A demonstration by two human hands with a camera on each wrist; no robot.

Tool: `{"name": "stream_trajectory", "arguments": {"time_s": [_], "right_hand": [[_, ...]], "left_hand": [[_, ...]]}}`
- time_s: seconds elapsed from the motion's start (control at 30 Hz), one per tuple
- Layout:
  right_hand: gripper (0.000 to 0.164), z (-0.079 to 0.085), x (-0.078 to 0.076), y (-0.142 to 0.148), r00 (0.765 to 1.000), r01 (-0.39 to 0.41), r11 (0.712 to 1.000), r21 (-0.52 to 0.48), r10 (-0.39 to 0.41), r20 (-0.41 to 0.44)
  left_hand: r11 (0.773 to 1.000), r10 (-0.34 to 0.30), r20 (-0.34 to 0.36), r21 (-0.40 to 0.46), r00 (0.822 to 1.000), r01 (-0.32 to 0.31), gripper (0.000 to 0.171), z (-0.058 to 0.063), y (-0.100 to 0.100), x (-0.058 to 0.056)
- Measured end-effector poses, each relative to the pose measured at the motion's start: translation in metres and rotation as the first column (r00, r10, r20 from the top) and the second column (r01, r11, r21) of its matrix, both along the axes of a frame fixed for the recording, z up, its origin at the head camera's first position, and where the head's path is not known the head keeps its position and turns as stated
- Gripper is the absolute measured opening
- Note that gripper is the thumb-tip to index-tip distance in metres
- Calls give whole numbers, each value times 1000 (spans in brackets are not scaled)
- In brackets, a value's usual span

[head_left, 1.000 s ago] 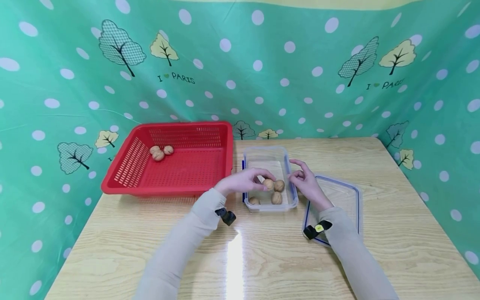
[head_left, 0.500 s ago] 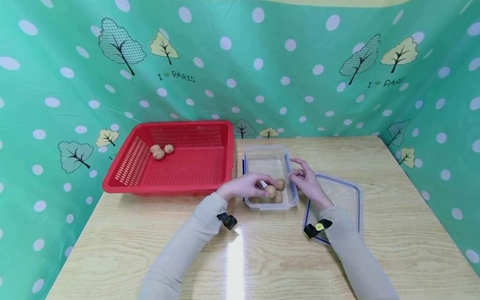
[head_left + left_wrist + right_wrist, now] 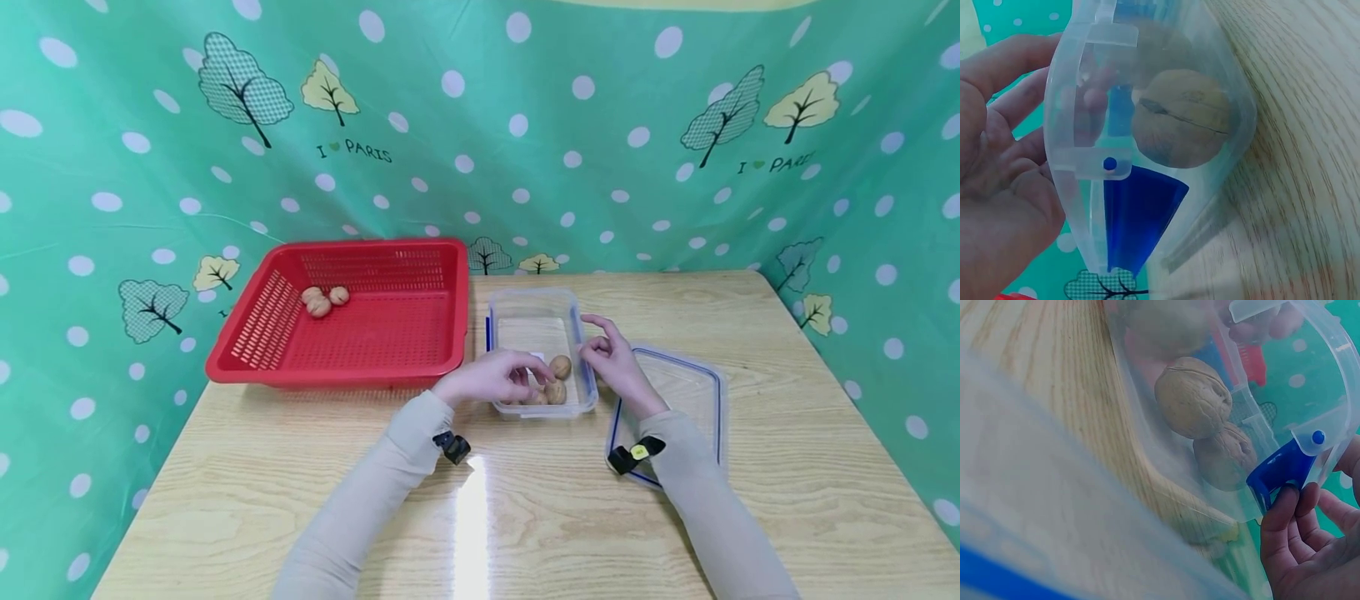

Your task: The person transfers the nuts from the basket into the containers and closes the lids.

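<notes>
- Left hand [image 3: 497, 377]: over box's near left side, fingers loosely bent and spread, pinching nothing visible; fingertips inside, above walnuts.
- Right hand [image 3: 617, 367]: at box's right side, thumb and finger pinching the blue clip [image 3: 1288, 462], index finger along the rim.
- Box [image 3: 532, 333]: clear, lidless, middle of table [image 3: 795, 417].
- Walnuts [image 3: 561, 367]: at least three in box, near end; some partly hidden by left hand, exact count can't tell.
- Basket [image 3: 382, 333]: red, left of box, three more walnuts clustered toward its back left.
- Lid [image 3: 686, 400]: clear, blue seal, flat on table right of box, partly under right forearm.
- Cloth [image 3: 480, 125]: green, dotted, behind table.
</notes>
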State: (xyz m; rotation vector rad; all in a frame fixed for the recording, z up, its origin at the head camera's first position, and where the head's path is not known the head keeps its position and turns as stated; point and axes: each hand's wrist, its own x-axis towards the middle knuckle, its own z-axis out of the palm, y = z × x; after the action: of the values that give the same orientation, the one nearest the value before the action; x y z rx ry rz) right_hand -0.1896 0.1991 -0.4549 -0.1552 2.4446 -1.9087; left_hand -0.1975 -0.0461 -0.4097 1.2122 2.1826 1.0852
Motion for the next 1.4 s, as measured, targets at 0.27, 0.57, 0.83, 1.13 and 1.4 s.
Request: {"name": "stream_trajectory", "arguments": {"time_s": [0.27, 0.57, 0.83, 1.13, 1.4], "right_hand": [[54, 2, 0, -1, 1000, 2, 1000, -28, -2, 8], [53, 28, 16, -10, 1000, -23, 999, -33, 23, 13], [54, 1, 3, -2, 1000, -18, 999, -41, 19, 15], [53, -1, 1, -2, 1000, -21, 999, -45, 20, -16], [53, -1, 2, -2, 1000, -16, 999, -49, 15, -14]], "left_hand": [[998, -15, 84, 61, 996, 10, 31, 0, -3, 0], [986, 2, 100, 163, 995, -19, 29, 12, -7, 2], [984, 22, 103, 176, 994, -40, 27, 31, -16, 7], [967, 145, 74, 202, 987, -157, 27, 45, -49, 3], [942, 268, 78, 189, 960, -279, 27, 59, -82, 2]]}}
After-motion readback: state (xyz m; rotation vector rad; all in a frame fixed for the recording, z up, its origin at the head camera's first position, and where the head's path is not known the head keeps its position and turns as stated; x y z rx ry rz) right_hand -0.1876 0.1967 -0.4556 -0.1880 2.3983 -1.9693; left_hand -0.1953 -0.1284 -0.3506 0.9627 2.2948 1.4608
